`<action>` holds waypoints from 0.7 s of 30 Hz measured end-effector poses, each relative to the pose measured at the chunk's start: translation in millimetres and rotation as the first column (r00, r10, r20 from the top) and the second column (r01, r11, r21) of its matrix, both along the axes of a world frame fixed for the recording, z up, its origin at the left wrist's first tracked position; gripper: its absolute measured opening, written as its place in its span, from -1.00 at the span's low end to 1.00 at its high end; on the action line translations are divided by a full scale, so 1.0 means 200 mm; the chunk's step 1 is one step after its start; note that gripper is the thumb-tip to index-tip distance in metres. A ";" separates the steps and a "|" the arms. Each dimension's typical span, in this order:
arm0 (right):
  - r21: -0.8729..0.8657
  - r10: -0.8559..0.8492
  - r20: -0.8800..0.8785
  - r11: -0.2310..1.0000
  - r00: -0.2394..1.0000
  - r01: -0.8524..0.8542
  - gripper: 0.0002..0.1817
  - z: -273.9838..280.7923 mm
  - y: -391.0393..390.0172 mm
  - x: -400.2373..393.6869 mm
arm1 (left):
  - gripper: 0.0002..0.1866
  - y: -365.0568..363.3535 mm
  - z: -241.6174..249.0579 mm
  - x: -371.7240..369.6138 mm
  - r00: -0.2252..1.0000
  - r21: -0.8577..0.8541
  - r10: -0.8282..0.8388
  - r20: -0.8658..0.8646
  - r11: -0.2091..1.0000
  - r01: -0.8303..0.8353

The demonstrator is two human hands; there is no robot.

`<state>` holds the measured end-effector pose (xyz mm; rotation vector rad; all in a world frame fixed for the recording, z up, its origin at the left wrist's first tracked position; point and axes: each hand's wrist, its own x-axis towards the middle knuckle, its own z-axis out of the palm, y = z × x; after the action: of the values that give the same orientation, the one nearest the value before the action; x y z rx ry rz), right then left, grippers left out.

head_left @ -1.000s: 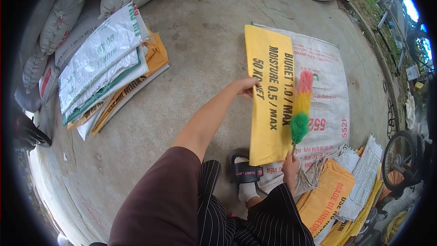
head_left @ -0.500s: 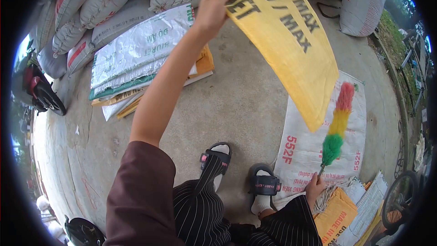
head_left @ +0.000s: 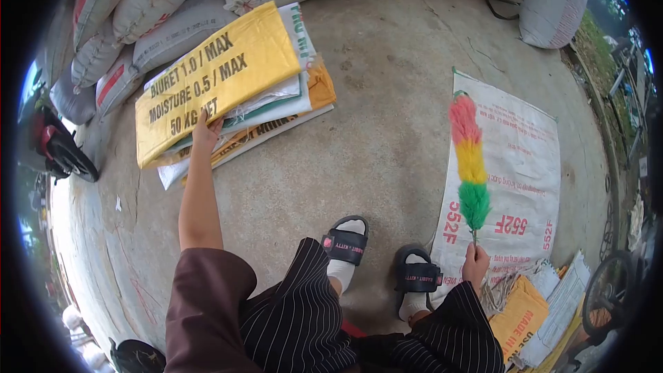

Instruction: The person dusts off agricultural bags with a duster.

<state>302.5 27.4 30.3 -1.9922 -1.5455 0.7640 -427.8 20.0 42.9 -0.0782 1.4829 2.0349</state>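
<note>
Soft daylight, faint shadows. Floor (head_left: pixel 387 145) washes out toward the left edge. Heavy fisheye bend, black corners, blurry rim, centre reasonably sharp.

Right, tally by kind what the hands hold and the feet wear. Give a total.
Flat yellow sack with black lettering, left hand: 1
Fluffy pink, yellow and green duster, right hand: 1
Black open-toed sandals: 2
White socks: 2
Total: 6
</note>
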 end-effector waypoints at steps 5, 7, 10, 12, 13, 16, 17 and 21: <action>0.063 -0.085 0.157 0.995 0.984 0.076 -0.71 -0.03 -0.08 0.03 | -0.34 0.00 -0.09 0.03 0.987 0.235 0.139 0.082 0.960 -0.154; 0.200 -0.320 0.002 0.928 0.947 0.314 -0.71 -0.07 -0.12 0.07 | -0.35 -0.03 -0.11 0.02 0.970 0.066 0.233 -0.069 0.971 -0.229; 0.312 -0.549 -0.067 0.782 0.833 0.540 -0.74 -0.14 -0.19 0.28 | -0.34 -0.04 0.07 0.22 0.881 -0.198 0.457 -0.123 0.859 -0.473; 0.434 -0.632 0.031 0.706 0.774 0.559 -0.74 -0.20 -0.20 0.53 | -0.32 -0.23 -0.08 0.02 0.909 -0.287 0.382 -0.164 0.863 -0.415; 0.432 -0.658 0.035 0.688 0.752 0.583 -0.74 -0.19 -0.22 0.65 | -0.31 -0.29 -0.23 -0.20 0.826 -0.675 -0.191 -0.530 0.684 -0.275; 0.659 -0.774 0.277 0.584 0.569 0.474 -0.75 -0.17 -0.39 1.02 | -0.37 -0.16 0.11 0.44 0.855 -0.626 0.126 -0.504 0.629 -0.461; 0.496 -0.825 0.284 0.562 0.488 0.662 -0.76 -0.20 -0.48 1.15 | -0.39 -0.09 0.23 0.68 0.839 -0.642 0.196 -0.507 0.564 -0.519; 0.178 -0.697 0.582 0.611 0.419 0.771 -0.68 -0.30 -0.79 1.33 | -0.43 -0.03 0.11 0.67 0.693 -0.628 -0.094 -0.714 0.523 -0.576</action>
<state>568.9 -129.8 -30.4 -2.8382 -0.6465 -0.2103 -293.1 13.7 64.9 0.0905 3.0275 1.3604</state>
